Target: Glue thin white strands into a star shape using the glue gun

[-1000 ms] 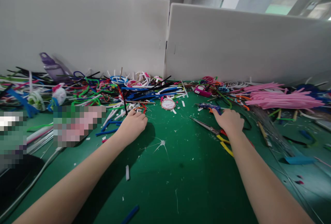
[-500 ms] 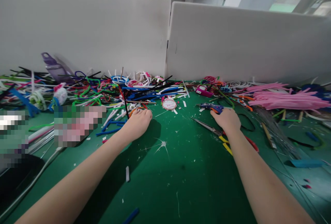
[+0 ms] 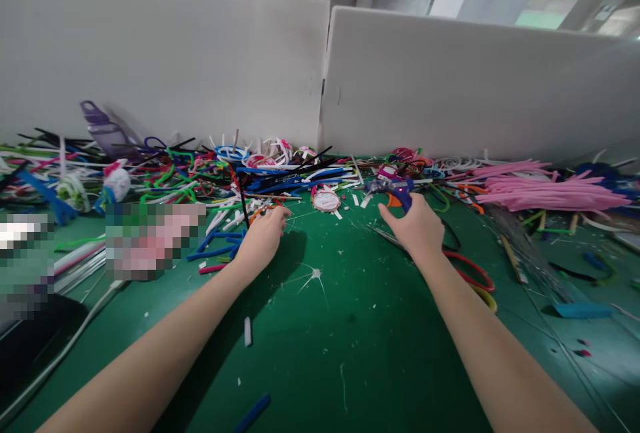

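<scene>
My right hand is wrapped round the handle of a dark blue hot glue gun with an orange trigger. Its nozzle points left, just above the green tabletop. Under that hand and wrist lie long-nose pliers, mostly hidden, and a red loop-shaped handle. My left hand is closed, fingertips together, at the edge of a heap of cut pipe cleaners. Whatever it pinches is hidden. Short blue pipe cleaner pieces lie beside it. Between the hands sits a small round white piece with a pink rim.
Tangled coloured pipe cleaners run along the grey partition. At the right is a pink bundle. A purple bottle stands back left; a white cable crosses the left side. Dried glue marks the table.
My right hand has lifted the glue gun and brought it up and left, with the trigger now showing. My left hand has shifted slightly left, its fingers drawn closer together.
</scene>
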`<state>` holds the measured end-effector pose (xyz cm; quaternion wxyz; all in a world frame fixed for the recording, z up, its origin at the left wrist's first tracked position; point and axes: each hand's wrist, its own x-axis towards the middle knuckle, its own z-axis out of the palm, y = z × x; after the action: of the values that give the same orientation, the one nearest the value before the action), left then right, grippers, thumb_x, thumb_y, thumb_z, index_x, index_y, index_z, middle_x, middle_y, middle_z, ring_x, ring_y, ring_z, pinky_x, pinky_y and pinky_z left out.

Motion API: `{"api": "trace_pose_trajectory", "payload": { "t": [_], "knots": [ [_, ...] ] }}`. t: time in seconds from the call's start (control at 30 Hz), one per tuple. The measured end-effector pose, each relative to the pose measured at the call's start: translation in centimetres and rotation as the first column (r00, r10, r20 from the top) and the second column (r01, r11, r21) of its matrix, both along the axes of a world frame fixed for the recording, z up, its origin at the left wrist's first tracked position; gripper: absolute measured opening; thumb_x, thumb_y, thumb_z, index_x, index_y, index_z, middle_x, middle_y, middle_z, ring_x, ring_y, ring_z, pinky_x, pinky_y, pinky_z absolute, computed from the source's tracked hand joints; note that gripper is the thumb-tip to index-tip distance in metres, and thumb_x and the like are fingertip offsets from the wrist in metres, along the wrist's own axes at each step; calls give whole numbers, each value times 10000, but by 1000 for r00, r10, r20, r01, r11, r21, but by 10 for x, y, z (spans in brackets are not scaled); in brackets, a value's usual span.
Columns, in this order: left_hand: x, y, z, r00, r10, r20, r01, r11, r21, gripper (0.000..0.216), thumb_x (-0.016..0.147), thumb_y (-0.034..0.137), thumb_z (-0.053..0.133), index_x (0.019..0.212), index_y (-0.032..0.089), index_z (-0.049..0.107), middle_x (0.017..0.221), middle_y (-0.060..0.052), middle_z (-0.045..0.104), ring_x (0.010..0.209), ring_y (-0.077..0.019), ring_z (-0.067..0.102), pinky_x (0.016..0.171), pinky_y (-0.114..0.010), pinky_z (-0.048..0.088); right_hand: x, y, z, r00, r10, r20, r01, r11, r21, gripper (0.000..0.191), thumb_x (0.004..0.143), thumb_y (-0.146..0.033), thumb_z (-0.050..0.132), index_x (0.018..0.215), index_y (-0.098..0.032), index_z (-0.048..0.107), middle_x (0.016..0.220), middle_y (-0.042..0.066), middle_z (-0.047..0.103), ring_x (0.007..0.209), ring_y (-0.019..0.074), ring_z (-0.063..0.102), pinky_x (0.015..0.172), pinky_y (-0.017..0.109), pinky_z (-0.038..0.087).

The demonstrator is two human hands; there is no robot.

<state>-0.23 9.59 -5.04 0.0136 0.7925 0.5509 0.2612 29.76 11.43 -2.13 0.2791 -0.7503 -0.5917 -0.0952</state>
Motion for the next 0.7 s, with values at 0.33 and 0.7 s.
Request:
{"api": "trace_pose_trajectory", "payload": {
  "t": [0.33,0.7],
  "knots": [
    [-1,-3,1,999,3,52,-7,997,78,276,880,136,330,1010,181,568,837,-32,653,799,-168,601,797,-331,387,-19,-7,-23,970,209,125,-227,962,150,568,814,-496,388,1195,-75,418,1096,196,558,959,288,554,719,369,461],
    [3,-6,2,996,21,87,-36,983,178,118,808,186,476,870,196,576,771,-2,682,721,-161,630,830,-346,383,-24,-6,-27,963,228,146,-250,956,156,611,865,-472,318,1229,14,379,1139,253,514,980,310,538,783,400,449]
  ]
}}
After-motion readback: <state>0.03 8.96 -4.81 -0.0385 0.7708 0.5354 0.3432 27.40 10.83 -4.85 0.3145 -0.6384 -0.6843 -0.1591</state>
